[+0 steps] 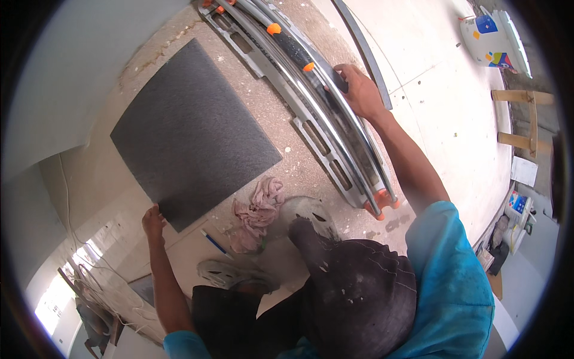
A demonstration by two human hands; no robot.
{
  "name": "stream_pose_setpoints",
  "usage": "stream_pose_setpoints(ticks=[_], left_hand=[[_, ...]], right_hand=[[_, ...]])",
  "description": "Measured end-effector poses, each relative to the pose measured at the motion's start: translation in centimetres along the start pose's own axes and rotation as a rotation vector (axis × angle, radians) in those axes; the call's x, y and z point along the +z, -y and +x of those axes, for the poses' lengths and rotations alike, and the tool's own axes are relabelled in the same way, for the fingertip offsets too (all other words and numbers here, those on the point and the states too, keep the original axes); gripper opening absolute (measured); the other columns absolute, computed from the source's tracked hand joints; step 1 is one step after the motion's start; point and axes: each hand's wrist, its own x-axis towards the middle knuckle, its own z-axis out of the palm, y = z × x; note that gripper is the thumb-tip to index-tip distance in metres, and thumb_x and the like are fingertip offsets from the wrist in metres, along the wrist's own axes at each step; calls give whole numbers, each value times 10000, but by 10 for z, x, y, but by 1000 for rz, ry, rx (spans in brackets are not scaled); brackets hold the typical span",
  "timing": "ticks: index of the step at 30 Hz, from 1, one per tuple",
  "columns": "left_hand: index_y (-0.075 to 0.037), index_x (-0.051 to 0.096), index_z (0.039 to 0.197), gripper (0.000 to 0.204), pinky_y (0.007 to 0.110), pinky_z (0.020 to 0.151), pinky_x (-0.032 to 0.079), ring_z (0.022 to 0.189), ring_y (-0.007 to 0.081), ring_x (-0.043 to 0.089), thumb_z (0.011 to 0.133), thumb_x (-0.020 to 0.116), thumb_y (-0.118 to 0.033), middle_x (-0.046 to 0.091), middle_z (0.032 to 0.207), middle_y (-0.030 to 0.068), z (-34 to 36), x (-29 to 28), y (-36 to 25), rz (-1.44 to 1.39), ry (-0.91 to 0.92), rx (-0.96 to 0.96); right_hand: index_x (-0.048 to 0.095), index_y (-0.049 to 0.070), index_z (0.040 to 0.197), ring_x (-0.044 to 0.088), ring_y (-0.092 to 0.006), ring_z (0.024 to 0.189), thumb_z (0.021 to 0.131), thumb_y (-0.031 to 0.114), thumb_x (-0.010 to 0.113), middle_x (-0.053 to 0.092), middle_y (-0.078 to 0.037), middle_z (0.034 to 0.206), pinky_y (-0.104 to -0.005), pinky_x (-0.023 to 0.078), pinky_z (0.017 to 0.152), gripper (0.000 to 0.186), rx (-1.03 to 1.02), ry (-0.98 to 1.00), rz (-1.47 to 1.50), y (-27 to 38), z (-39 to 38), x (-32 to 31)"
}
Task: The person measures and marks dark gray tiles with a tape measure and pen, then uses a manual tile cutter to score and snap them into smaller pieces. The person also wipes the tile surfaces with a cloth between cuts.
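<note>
A large dark grey tile (194, 134) lies on the floor in front of me. My left hand (154, 225) is closed on its near left corner. To its right stretches a long manual tile cutter (320, 140) with shiny metal rails, a slotted base and orange end pieces. Reaching over its far side, my right hand (360, 93) has its fingers curled round a dark part among the rails; the fingertips are partly hidden. A crumpled pink cloth (258, 212) and a blue-and-white pen or marker (216, 244) lie near my feet.
A narrow dark strip (366, 51) rests beyond the cutter. On the right are a white bucket (493, 42), a wooden frame (523, 122) and several containers. Loose cables (98, 281) run along the left. My shoes (230, 275) stand close to the cloth.
</note>
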Motion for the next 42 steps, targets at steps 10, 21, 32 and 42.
stream_pose_setpoints(ticks=[10,21,32,42], left_hand=[[75,266,1465,648,397,1003,479,1137,317,607,1036,509,-346,470,1381,272,-195,101,-355,-819,778,523],[83,40,1520,867,468,1141,354,1344,437,396,998,581,-349,230,1474,374,-198,131,-416,-1392,963,118],[91,174,1491,713,471,1140,362,1331,450,433,1014,558,-274,332,1450,384,-202,121,-401,-1213,1008,188],[25,505,1376,528,396,1024,450,1190,293,603,973,572,-309,611,1313,173,-43,39,-119,-446,-259,124]], right_hand=[[535,53,1075,621,-394,975,854,224,708,627,-203,1027,-478,486,840,329,-6,-99,91,-11,8,8],[517,62,1083,650,-378,912,814,285,624,651,-204,966,-470,490,803,366,389,-273,149,-35,-36,-26],[544,39,1062,649,-359,908,808,310,654,645,-203,960,-467,493,785,386,559,-442,102,-88,-50,-22],[579,21,1203,575,-358,1101,854,179,718,616,-188,1128,-443,458,938,408,-68,-178,519,77,-103,-21]])
